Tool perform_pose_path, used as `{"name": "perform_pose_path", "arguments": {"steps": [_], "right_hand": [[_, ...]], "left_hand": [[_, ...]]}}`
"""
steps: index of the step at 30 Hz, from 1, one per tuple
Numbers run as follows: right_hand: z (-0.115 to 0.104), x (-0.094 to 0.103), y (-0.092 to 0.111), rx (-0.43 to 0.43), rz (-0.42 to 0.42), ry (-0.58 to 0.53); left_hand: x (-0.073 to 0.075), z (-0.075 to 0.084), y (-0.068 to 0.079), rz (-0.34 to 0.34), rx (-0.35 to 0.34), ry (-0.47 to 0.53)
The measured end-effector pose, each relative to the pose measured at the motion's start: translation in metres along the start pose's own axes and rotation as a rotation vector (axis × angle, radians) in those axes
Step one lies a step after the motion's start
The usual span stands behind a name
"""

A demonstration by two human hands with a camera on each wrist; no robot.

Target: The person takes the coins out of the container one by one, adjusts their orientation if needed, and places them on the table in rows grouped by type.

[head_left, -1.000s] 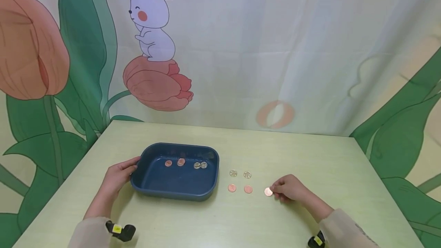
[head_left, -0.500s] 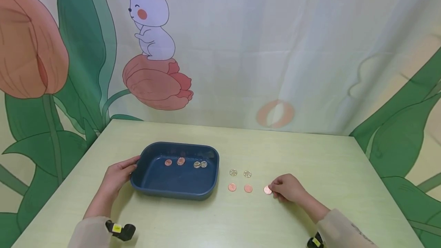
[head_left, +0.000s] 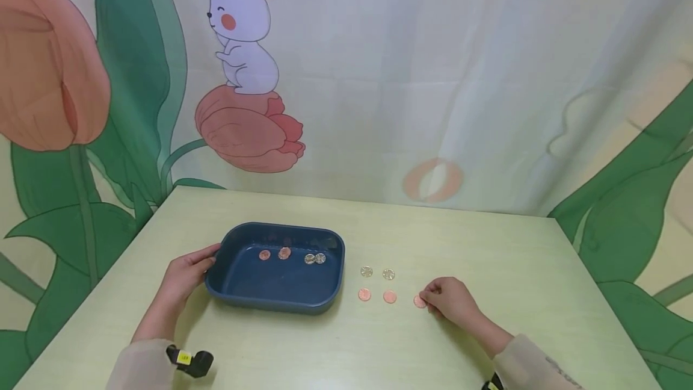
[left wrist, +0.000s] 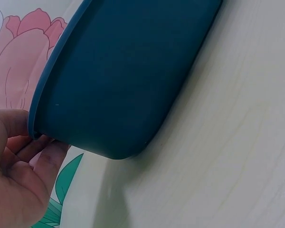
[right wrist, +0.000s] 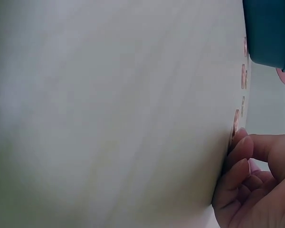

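My left hand (head_left: pixel 186 272) holds the left end of a dark blue tray (head_left: pixel 271 303), its thumb and fingers pinching the rim, as the left wrist view also shows. Inside the tray lie two copper coins (head_left: pixel 264 255) and two pale gold coins (head_left: pixel 310 259), the gold ones overlapping. To the right of the tray, two gold coins (head_left: pixel 366 271) lie behind two copper coins (head_left: pixel 390 297). My right hand (head_left: pixel 453 301) pinches another copper coin (head_left: pixel 418 301) at the right end of that front row. Its fingertips cover part of the coin, close down at the tabletop.
Everything stands on a pale wooden table (head_left: pixel 346 354). Its back edge meets a hanging cloth (head_left: pixel 368 77) printed with a rabbit and tulips. A black wrist camera (head_left: pixel 195 363) is strapped at the left sleeve.
My right hand has shifted very slightly left, the copper coin staying at its fingertips. The left hand, the tray and the other coins stay in place.
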State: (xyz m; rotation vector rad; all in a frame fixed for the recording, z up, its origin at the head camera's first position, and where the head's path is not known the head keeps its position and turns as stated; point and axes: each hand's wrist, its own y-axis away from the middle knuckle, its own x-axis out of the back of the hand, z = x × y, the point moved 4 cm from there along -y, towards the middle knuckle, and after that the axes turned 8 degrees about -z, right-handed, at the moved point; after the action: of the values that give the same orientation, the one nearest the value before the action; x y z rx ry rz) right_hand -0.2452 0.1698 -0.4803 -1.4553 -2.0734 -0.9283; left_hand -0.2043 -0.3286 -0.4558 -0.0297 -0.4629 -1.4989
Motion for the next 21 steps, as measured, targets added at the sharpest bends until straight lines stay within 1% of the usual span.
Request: {"name": "perform_pose_path", "arguments": {"steps": [6, 9, 13, 16, 21], "right_hand": [[0.002, -0.002, -0.001, 0.001, 0.011, 0.009], [0.002, -0.002, -0.002, 0.000, -0.003, 0.000], [0.004, 0.002, -0.006, -0.038, -0.060, -0.061], [0.000, 0.009, -0.010, -0.059, -0.110, -0.118], [-0.022, 0.021, -0.016, -0.028, -0.185, -0.194]], "left_hand": [[0.000, 0.002, 0.000, 0.000, 0.001, -0.010], [0.000, 0.001, 0.000, 0.007, 0.010, -0.013], [0.001, 0.000, -0.001, 0.008, 0.019, -0.017], [0.001, -0.001, -0.001, 0.005, 0.022, -0.019], [0.001, -0.001, -0.002, 0.002, 0.021, -0.023]]}}
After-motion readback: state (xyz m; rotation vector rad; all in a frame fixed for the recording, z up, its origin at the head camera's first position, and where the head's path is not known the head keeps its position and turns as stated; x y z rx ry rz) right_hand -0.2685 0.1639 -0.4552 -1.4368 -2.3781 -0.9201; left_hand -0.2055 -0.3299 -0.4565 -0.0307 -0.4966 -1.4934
